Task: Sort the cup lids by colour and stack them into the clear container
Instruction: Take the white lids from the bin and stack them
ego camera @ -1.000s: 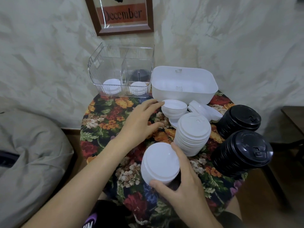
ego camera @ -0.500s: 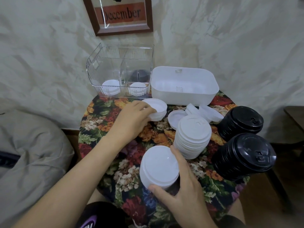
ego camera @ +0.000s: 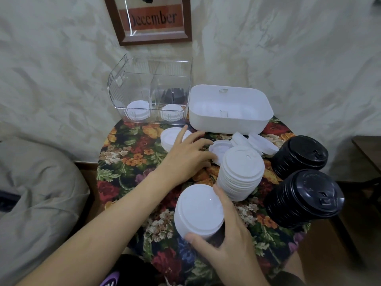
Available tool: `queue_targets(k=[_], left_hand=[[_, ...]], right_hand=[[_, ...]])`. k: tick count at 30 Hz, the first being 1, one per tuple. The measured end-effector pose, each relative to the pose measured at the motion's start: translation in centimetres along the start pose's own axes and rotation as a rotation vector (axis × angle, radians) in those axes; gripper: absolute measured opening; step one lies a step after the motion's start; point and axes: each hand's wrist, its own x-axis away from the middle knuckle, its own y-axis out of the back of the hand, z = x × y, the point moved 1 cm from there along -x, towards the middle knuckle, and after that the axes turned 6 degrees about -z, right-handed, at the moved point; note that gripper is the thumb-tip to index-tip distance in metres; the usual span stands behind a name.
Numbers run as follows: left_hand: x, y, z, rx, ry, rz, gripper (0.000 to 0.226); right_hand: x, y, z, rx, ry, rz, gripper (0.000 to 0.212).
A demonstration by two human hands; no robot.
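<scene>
Head view: stacked white lids point(ego camera: 199, 209).

frame point(ego camera: 152, 19): top cut off | dark lids point(ego camera: 174, 94): blurred behind clear container point(ego camera: 149, 93)

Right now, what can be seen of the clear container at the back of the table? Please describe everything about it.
The clear container looks like transparent ribbed plastic, open at the top, with rounded corners and a handle cut-out in its left wall. Clear dividers split it into compartments. It stands upright at the rear left of the flowered table, close to the wall, right beside the white bin. Inside, two low stacks of white lids sit in the front compartments and black lids in the rear right one. Neither hand touches it.
</scene>
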Motion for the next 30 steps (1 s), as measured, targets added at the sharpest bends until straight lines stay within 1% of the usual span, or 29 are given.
queue_targets(k=[2, 4, 7, 10, 11, 12, 13, 15, 17, 19, 22, 25, 28, 30], left_hand=[[-0.2, 0.0, 0.2, -0.009, 0.002, -0.044, 0.005], [0.0, 0.4, 0.9, -0.045, 0.033, -0.069, 0.005], [0.9, 1.5, 2.1, -0.112, 0.071, -0.036, 0.007], [1.2, 2.9, 3.1, -0.101, 0.052, 0.053, 0.006], [0.8, 3.2, 3.2, -0.059, 0.052, 0.078, 0.008], [0.1, 3.7, 3.1, 0.008, 0.06, 0.095, 0.016], [-0.7, 4.0, 2.9, 0.093, 0.071, 0.1, 0.024], [-2.7, 4.1, 2.1, 0.243, 0.109, 0.101, 0.033], [-4.6, 3.4, 1.1, 0.301, 0.101, 0.177, 0.043], [-5.7, 2.2, 0.3, 0.298, 0.033, 0.253, 0.048], [-6.2, 1.0, 0.0, 0.261, -0.059, 0.271, 0.032], [-5.9, 1.0, 0.0, 0.226, -0.066, 0.197, 0.016], [-5.0, 1.4, 0.4, 0.193, -0.05, 0.14, 0.008], [-4.2, 1.7, 1.0, 0.141, -0.057, 0.127, 0.008]], right_hand=[[0.0, 0.0, -0.1, 0.0, -0.001, 0.0, 0.1], [0.0, 0.0, -0.1, 0.005, -0.001, 0.0, 0.1], [0.1, 0.0, -0.1, 0.01, 0.001, -0.003, 0.1], [0.1, 0.0, -0.1, 0.014, 0.0, -0.001, 0.1], [0.1, 0.0, -0.1, 0.016, 0.0, -0.002, 0.1], [0.1, 0.0, -0.1, 0.017, 0.0, 0.0, 0.1], [0.0, 0.0, -0.1, 0.016, -0.001, 0.005, 0.1], [0.0, 0.1, 0.0, 0.01, -0.005, 0.018, 0.1], [-0.1, 0.2, 0.0, 0.014, -0.005, 0.029, 0.099], [-0.2, 0.2, 0.1, 0.022, -0.006, 0.044, 0.1], [-0.3, 0.2, 0.1, 0.029, -0.005, 0.045, 0.102], [-0.3, 0.2, 0.0, 0.031, -0.005, 0.038, 0.102], [-0.3, 0.1, 0.0, 0.036, -0.002, 0.027, 0.101], [-0.2, 0.1, -0.1, 0.038, 0.001, 0.024, 0.101]])
